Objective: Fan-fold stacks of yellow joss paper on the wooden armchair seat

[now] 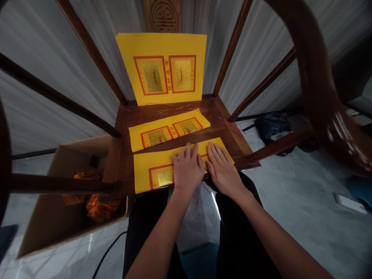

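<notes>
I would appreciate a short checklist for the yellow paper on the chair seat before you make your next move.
1. Left hand and right hand flat on the yellow sheet: ok.
2. That sheet lying on the wooden chair seat: ok.
3. Second yellow sheet clear of it at their left corners: cannot tell.
4. Upright yellow sheet standing at the back of the seat: ok.
5. Seat free of loose red threads: not ok.

Dim indoor light, yellow paper (161,66) softly lit, chair spindles (90,50) bowed by edge distortion, glare streaked on the right armrest (343,143), cardboard box (37,228) left in shadow
</notes>
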`<state>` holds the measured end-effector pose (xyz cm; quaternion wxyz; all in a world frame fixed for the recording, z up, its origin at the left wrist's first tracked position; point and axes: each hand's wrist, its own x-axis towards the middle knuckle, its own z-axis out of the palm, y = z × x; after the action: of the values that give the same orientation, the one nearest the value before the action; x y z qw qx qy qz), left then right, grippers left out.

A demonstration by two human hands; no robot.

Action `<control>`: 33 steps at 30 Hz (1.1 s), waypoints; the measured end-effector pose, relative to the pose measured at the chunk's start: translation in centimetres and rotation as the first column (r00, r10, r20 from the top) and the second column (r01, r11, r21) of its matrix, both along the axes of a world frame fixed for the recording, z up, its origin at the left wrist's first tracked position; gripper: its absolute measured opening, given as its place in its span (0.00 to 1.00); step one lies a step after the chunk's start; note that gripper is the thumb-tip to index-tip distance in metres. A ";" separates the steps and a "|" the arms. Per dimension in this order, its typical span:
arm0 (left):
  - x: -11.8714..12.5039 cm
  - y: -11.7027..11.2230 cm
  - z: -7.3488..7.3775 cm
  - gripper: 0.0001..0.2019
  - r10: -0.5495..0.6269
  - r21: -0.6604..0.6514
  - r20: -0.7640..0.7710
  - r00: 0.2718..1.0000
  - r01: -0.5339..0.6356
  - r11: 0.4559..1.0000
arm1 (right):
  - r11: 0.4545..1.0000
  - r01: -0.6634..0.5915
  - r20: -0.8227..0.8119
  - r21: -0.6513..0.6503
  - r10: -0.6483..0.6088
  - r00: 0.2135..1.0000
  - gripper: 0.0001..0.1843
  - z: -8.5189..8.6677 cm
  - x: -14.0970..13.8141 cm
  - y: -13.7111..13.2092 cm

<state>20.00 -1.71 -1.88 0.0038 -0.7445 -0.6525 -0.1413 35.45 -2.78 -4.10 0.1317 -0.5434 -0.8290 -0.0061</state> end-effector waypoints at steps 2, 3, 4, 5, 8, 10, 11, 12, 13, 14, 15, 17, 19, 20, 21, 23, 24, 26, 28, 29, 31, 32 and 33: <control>-2.2 -0.7 -0.1 0.27 0.022 0.011 -0.048 0.999 -0.022 1.000 | 0.999 0.032 -0.008 -0.017 -0.032 0.999 0.36 0.1 -0.1 0.1; -3.3 -1.0 -0.1 0.27 0.019 0.013 -0.068 0.997 -0.018 1.000 | 0.999 0.041 -0.011 -0.025 -0.041 0.999 0.36 0.1 -0.2 0.1; -4.5 -1.3 0.0 0.27 0.010 0.012 -0.086 0.996 -0.009 1.000 | 0.998 0.049 -0.013 -0.029 -0.049 0.999 0.36 0.2 -0.3 0.1; -5.7 -1.5 0.0 0.27 0.001 0.009 -0.102 0.995 0.000 1.000 | 0.998 0.055 -0.013 -0.033 -0.055 0.998 0.36 0.2 -0.4 0.0; -9.2 -1.7 0.1 0.27 0.003 0.001 -0.136 0.991 -0.003 1.000 | 0.998 0.060 -0.003 -0.032 -0.060 0.998 0.35 0.4 -0.6 -0.2; -11.5 -1.8 0.2 0.26 0.028 -0.007 -0.141 0.990 -0.030 1.000 | 0.997 0.074 0.008 -0.015 -0.074 0.997 0.34 0.3 -0.7 -0.3; -12.5 -1.8 0.2 0.26 0.048 -0.013 -0.141 0.989 -0.050 0.999 | 0.996 0.090 0.013 -0.002 -0.090 0.996 0.34 0.1 -0.7 -0.3; -13.3 -1.7 0.2 0.26 0.069 -0.020 -0.146 0.987 -0.072 0.997 | 0.993 0.114 0.015 0.013 -0.114 0.993 0.34 0.0 -0.6 -0.3; -13.9 -1.7 0.2 0.26 0.089 -0.026 -0.155 0.984 -0.094 0.995 | 0.989 0.143 0.016 0.027 -0.144 0.990 0.33 -0.1 -0.6 -0.2; -14.4 -1.7 0.3 0.26 0.107 -0.028 -0.165 0.980 -0.113 0.993 | 0.983 0.179 0.014 0.037 -0.179 0.984 0.34 -0.2 -0.7 -0.1; -14.6 -1.7 0.3 0.26 0.121 -0.026 -0.173 0.977 -0.127 0.991 | 0.974 0.222 0.010 0.043 -0.223 0.975 0.34 -0.3 -0.9 -0.1; -14.6 -1.6 0.3 0.26 0.137 -0.016 -0.178 0.974 -0.142 0.990 | 0.945 0.323 -0.005 0.044 -0.323 0.946 0.35 -0.1 -2.3 -0.2; -14.3 -1.7 0.4 0.26 0.149 -0.005 -0.175 0.973 -0.152 0.988 | 0.935 0.352 -0.031 0.040 -0.351 0.936 0.35 0.3 -5.2 -0.8; -14.2 -1.7 0.5 0.26 0.153 -0.006 -0.179 0.972 -0.156 0.988 | 0.949 0.314 -0.048 0.042 -0.312 0.949 0.35 0.5 -7.2 -1.4; -14.1 -1.7 0.6 0.26 0.147 -0.015 -0.189 0.971 -0.152 0.988 | 0.979 0.197 -0.065 0.045 -0.194 0.979 0.34 0.7 -9.3 -2.1; -14.2 -1.7 0.7 0.27 0.115 -0.047 -0.221 0.968 -0.129 0.991 | 0.997 -0.071 -0.107 0.036 0.075 0.991 0.33 0.9 -13.2 -3.6; -14.3 -1.7 0.8 0.27 0.106 -0.063 -0.232 0.967 -0.124 0.990 | 0.994 -0.103 -0.129 0.019 0.105 0.986 0.33 0.9 -14.5 -4.2; -14.4 -1.8 1.0 0.27 0.113 -0.077 -0.236 0.965 -0.134 0.988 | 0.993 -0.118 -0.146 -0.011 0.115 0.983 0.34 0.7 -15.0 -4.7; -14.3 -1.8 1.0 0.27 0.142 -0.063 -0.225 0.964 -0.160 0.985 | 0.995 -0.087 -0.126 -0.045 0.081 0.989 0.34 0.5 -12.7 -4.0; -14.2 -1.8 1.0 0.28 0.146 -0.052 -0.224 0.964 -0.161 0.986 | 0.997 -0.058 -0.106 -0.055 0.052 0.993 0.35 0.4 -10.6 -3.2; -14.1 -1.9 0.9 0.28 0.133 -0.030 -0.228 0.965 -0.144 0.989 | 0.997 0.051 -0.045 -0.061 -0.054 0.998 0.36 0.4 -5.9 -1.3; -14.1 -1.9 0.9 0.28 0.128 -0.021 -0.228 0.965 -0.137 0.990 | 0.995 0.086 -0.017 -0.050 -0.087 0.996 0.36 0.5 -3.5 -0.3; -14.2 -1.9 0.8 0.28 0.126 -0.015 -0.227 0.966 -0.132 0.991 | 0.994 0.101 0.011 -0.044 -0.101 0.995 0.36 0.7 -1.4 0.6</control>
<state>5.80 -3.64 -1.08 0.0757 -0.7117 -0.6969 -0.0456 34.08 -2.14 -3.45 0.1153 -0.5875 -0.8010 0.0031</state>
